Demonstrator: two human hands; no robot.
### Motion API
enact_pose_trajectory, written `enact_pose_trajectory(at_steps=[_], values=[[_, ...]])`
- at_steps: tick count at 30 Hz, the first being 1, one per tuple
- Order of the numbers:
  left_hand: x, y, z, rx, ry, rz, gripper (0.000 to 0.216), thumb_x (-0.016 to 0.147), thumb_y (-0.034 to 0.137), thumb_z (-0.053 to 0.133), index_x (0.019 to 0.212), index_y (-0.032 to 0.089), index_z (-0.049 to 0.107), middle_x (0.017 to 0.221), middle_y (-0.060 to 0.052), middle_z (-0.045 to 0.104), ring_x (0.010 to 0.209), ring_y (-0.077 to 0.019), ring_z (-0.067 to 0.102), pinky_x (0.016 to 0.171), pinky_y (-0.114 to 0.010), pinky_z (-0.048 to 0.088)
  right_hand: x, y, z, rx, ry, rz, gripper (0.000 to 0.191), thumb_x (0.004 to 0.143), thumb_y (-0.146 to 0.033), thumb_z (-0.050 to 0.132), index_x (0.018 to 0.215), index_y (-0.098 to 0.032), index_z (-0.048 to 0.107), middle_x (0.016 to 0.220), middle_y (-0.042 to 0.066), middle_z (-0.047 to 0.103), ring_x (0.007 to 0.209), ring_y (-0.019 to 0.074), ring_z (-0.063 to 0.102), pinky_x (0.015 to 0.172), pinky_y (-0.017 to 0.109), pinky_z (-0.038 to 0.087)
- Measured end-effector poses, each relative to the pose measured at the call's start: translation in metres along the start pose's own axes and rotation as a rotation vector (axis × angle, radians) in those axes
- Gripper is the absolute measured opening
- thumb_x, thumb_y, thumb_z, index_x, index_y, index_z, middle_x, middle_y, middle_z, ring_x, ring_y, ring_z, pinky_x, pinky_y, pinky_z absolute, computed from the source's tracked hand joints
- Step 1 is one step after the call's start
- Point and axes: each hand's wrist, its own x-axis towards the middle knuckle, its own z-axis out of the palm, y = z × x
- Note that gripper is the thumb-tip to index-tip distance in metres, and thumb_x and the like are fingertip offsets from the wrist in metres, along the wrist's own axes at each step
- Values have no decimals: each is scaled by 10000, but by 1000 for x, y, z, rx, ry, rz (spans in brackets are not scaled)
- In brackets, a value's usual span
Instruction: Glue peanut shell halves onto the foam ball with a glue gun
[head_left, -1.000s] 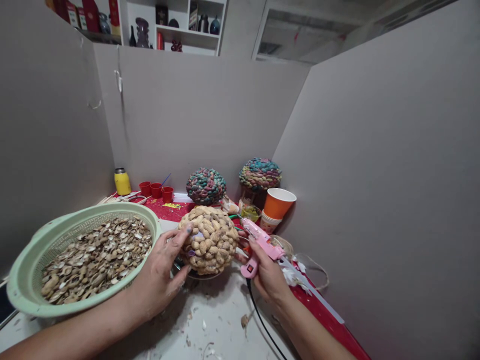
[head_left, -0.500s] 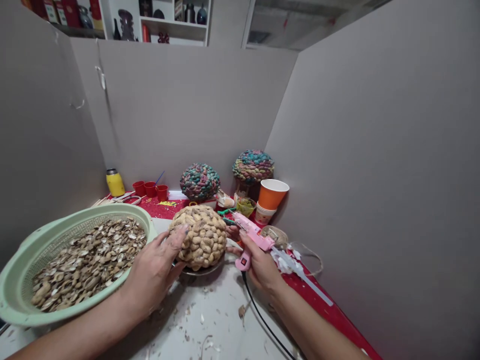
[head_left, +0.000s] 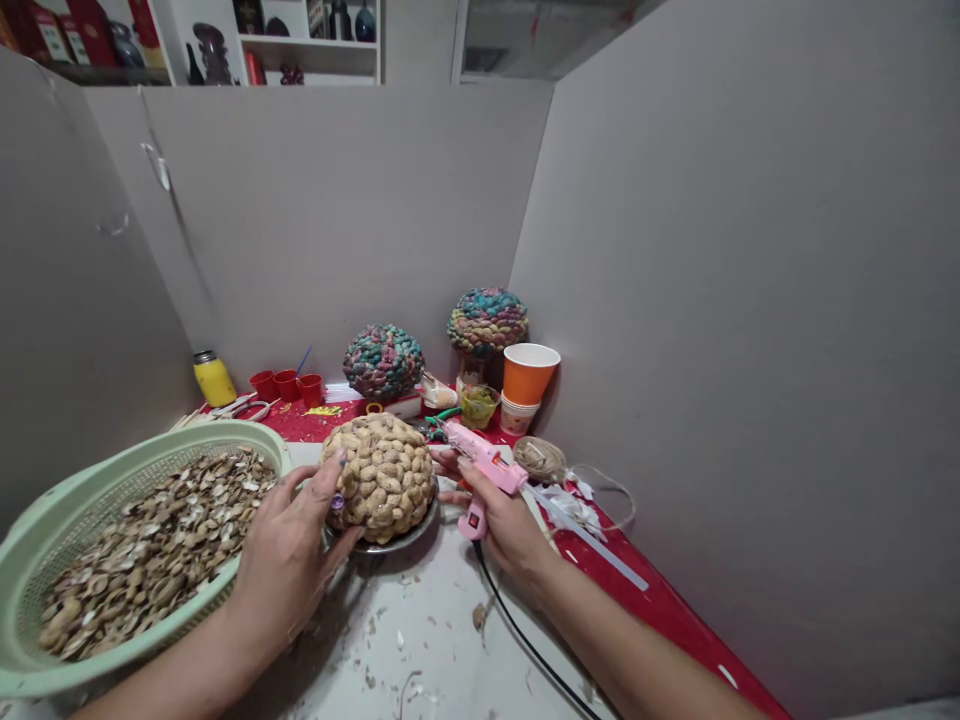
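A dome covered in tan peanut shells [head_left: 381, 475] sits on a shallow metal dish [head_left: 405, 540] in front of me. My left hand [head_left: 289, 535] grips its left side, fingers on the shells and thumb low by the dish rim. A small purple spot shows at those fingers; I cannot make out what it is. In my right hand [head_left: 506, 515] is a pink hot glue gun [head_left: 484, 455], its nozzle pointing up and left past the dome. A clear glue stick [head_left: 589, 535] sticks out of its back. The right fingertips reach close to the dome's right side.
At left stands a green colander [head_left: 262, 435] full of loose peanut shells [head_left: 150, 550]. Two colourful domes [head_left: 384, 362], [head_left: 487, 322], red cups [head_left: 286, 385], a yellow bottle [head_left: 214, 378], an orange paper cup [head_left: 529, 375] and twine [head_left: 540, 458] stand behind. A black cord [head_left: 517, 630] crosses the white surface.
The view has shifted slightly, moving most things left in the picture. My left hand stays against the dome, and the purple spot now shows. The glue gun remains in my right hand.
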Motion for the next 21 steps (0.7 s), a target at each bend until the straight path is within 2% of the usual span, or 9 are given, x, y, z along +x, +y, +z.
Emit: enact_pose_trajectory(at_steps=[6, 11, 16, 21], values=[[0, -2, 3, -58, -26, -29, 787, 837, 230, 666, 1506, 154, 259, 1279, -177, 624, 1133, -342, 549, 926, -478, 524, 1, 1, 0, -2, 7, 27, 509, 680, -558, 835, 1058, -231, 742, 1177, 62, 679, 1141, 295, 599, 709, 284, 585], [1, -1, 2, -78, -42, -20, 792, 846, 216, 651, 1514, 168, 229, 1280, -182, 614, 1130, -345, 547, 919, -495, 516, 0, -1, 0, -19, 23, 22, 584, 687, -564, 831, 1172, -265, 702, 1183, 38, 680, 1194, 280, 566, 833, 317, 553], [2, -2, 1, -83, -64, -13, 809, 860, 219, 635, 1528, 203, 178, 1287, -170, 607, 1122, -347, 564, 906, -502, 514, -2, -1, 2, -27, 19, 30, 478, 690, -570, 828, 1037, -252, 747, 1173, 45, 684, 1221, 305, 543, 931, 378, 512], [4, 0, 1, -109, -51, -17, 836, 847, 184, 644, 1534, 211, 168, 1295, -158, 601, 1127, -331, 568, 903, -460, 528, -1, 1, 2, -6, 17, 31, 451, 673, -550, 843, 997, -251, 749, 1150, 46, 693, 1188, 301, 569, 947, 396, 506]])
